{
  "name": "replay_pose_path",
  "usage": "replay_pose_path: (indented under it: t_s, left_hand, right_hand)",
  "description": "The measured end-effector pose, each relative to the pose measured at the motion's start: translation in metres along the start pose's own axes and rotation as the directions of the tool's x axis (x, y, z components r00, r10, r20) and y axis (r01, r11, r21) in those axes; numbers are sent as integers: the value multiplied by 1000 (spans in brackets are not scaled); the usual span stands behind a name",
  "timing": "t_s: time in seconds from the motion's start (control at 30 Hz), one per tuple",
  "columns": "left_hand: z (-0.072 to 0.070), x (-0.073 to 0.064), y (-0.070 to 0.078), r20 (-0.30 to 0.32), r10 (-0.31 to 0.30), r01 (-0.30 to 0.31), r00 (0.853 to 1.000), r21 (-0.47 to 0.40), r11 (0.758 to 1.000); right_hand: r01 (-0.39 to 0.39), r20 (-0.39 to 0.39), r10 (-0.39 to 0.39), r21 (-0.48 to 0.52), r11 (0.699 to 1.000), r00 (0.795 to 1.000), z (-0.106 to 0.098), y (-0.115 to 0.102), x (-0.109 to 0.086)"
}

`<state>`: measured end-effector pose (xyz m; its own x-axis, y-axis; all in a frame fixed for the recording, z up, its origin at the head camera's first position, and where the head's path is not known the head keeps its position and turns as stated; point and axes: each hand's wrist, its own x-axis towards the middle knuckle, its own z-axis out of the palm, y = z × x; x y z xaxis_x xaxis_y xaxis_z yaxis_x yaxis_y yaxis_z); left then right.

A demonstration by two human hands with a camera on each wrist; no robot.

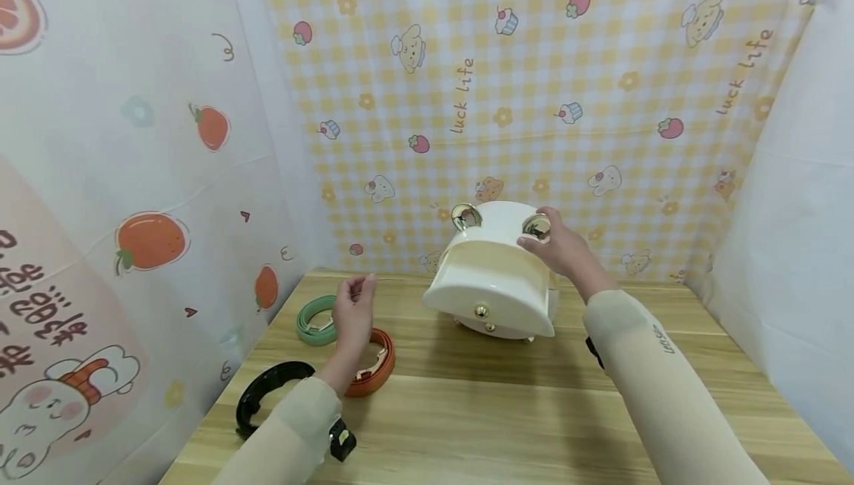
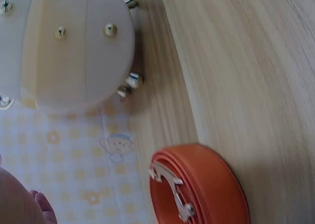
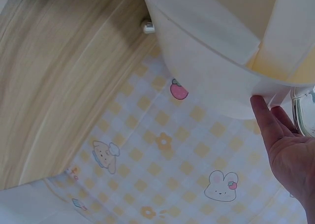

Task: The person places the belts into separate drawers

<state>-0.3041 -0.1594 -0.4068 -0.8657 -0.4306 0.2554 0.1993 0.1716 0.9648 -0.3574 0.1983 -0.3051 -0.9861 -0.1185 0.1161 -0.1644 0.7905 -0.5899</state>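
Observation:
A glossy cream-white box (image 1: pixel 497 270) with gold knobs and feet stands near the back of the table. Its rounded front panel (image 1: pixel 490 303) juts out, leaving a gap above. Two round gold-rimmed pieces, the left one (image 1: pixel 466 216) uncovered, sit on top like eyes. My right hand (image 1: pixel 567 248) grips the box's upper right corner, thumb and fingers around the right gold-rimmed piece (image 1: pixel 536 226). In the right wrist view its fingertips (image 3: pixel 259 103) touch the box's side. Left of the box, my left hand (image 1: pixel 353 314) hovers with loosely curled fingers and nothing in them.
Three coiled belts lie on the table's left side: a green belt (image 1: pixel 313 325), an orange belt (image 1: pixel 383 370) with a metal buckle and a black belt (image 1: pixel 250 396). Patterned cloth (image 1: pixel 507 99) hangs right behind the wooden table (image 1: pixel 467 426), with more cloth at both sides.

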Motion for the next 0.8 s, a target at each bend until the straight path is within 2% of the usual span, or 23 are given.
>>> replay_pose_path:
  t_s: [0.13, 0.33, 0.5, 0.63, 0.8]
  left_hand:
    - [-12, 5, -10, 14, -44, 43, 999, 35, 998]
    - [-29, -2, -26, 28, -59, 56, 998, 89, 994]
    - [-40, -16, -43, 28, -50, 46, 998, 151, 987]
    - [-42, -29, -56, -13, -32, 34, 999, 198, 980]
    - [-39, -48, -69, -66, -57, 72, 996, 245, 967]
  right_hand:
    - [6, 0, -6, 0, 1000, 1000, 0, 0, -1]
    - [13, -2, -13, 9, 1000, 1000, 2, -2, -3]
    - [18, -7, -18, 13, 1000, 1000, 2, -2, -2]
    - [22, -13, -22, 13, 1000, 1000, 1, -2, -2]
    - [22, -17, -22, 12, 1000, 1000, 0, -1, -2]
